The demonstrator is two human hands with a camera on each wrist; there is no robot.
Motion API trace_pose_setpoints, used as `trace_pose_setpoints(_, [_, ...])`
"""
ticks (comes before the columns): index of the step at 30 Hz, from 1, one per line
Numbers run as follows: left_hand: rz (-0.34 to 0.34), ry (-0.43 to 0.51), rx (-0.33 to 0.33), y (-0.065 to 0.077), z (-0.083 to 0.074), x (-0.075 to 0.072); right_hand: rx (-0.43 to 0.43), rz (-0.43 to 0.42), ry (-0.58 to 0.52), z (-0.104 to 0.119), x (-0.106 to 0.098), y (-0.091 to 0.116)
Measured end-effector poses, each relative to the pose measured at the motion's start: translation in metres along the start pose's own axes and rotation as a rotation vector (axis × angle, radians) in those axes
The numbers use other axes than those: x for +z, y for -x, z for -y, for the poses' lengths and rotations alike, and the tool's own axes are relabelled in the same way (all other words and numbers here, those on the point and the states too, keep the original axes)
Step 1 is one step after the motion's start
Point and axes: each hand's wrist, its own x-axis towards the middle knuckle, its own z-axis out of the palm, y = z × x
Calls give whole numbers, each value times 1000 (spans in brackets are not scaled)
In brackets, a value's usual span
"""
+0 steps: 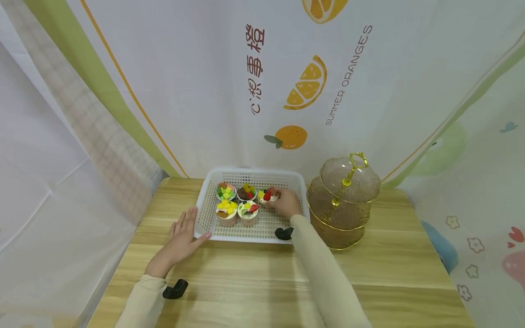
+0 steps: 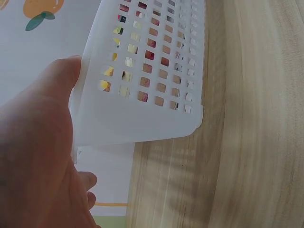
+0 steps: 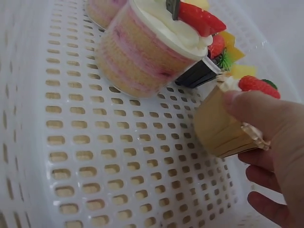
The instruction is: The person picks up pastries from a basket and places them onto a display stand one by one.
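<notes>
Five dessert cups in white basket on surface. Right hand: pinching tan cup, back row, right end. Left hand: fingers extended, touching basket's near left corner; use as brace. Grip below topping; clear adjacent dark cup.

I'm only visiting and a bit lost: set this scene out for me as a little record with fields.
Surface: wood-grained table
Container: white perforated basket
Contents: five dessert cups with fruit-like toppings
Right hand: holds a strawberry-topped cup inside the basket
Left hand: thumb on the basket's rim, near its left corner
To the basket's right: gold-edged tiered stand
Backdrop: white cloth printed with oranges
</notes>
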Motion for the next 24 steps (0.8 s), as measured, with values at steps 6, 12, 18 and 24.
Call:
trace_pose_setpoints(6, [4,12,0,0,0,-1,-58,-63,-11,21,-16,4])
trace_pose_setpoints(12, [6,13,4,0,-1,-3,-150,-77,-45,52,-40,13])
trace_pose_setpoints(18, [13,19,2,-1,-1,-1,-155,-66,-56,68,-50,28])
trace_pose_setpoints(24, [18,20,5,0,-2,-2,-181,-69,-77,80,-65,54])
